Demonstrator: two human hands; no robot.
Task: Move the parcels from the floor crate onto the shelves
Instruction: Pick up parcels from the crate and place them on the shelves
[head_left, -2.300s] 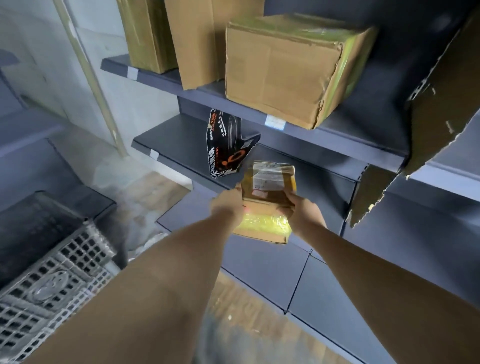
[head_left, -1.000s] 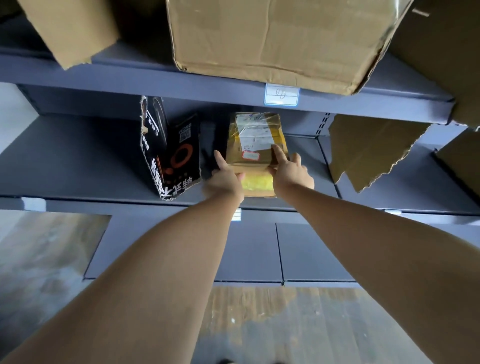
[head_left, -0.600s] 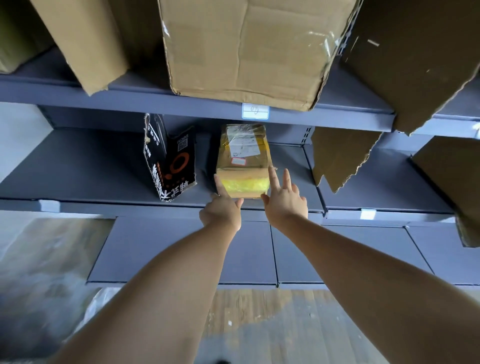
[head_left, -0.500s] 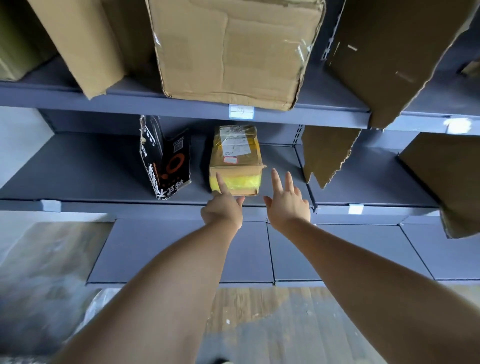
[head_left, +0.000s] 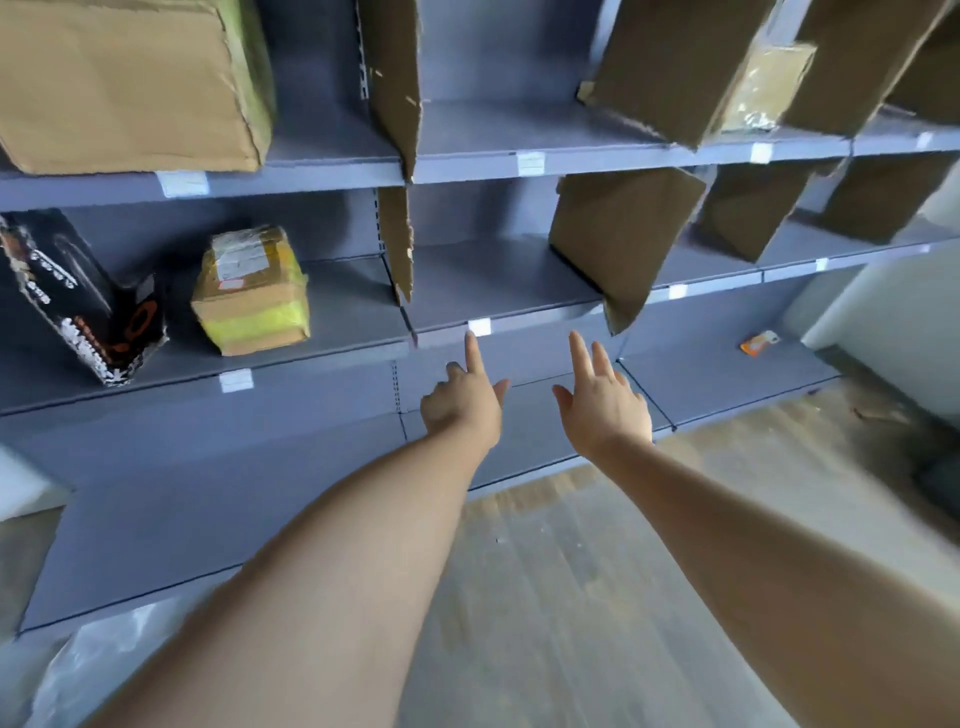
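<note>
A small brown parcel (head_left: 252, 291) wrapped in yellow tape lies on the middle grey shelf (head_left: 332, 317) at the left, next to a black printed box (head_left: 78, 306). Both of my hands are in the air in front of the shelf, well right of the parcel and holding nothing. My left hand (head_left: 465, 397) has its index finger stretched out and the other fingers loosely curled. My right hand (head_left: 605, 400) has its fingers spread and straight. The floor crate is out of sight.
A large cardboard box (head_left: 130, 83) sits on the upper shelf at the left. Torn cardboard dividers (head_left: 397, 239) stand between shelf bays, with more cardboard pieces (head_left: 618, 244) to the right. A small orange item (head_left: 758, 343) lies on the bottom shelf. Wooden floor (head_left: 545, 571) is below.
Both hands let go of the taped parcel, which stays on the shelf. The view swung right, so the parcel now sits at the left and my hands hang free.
</note>
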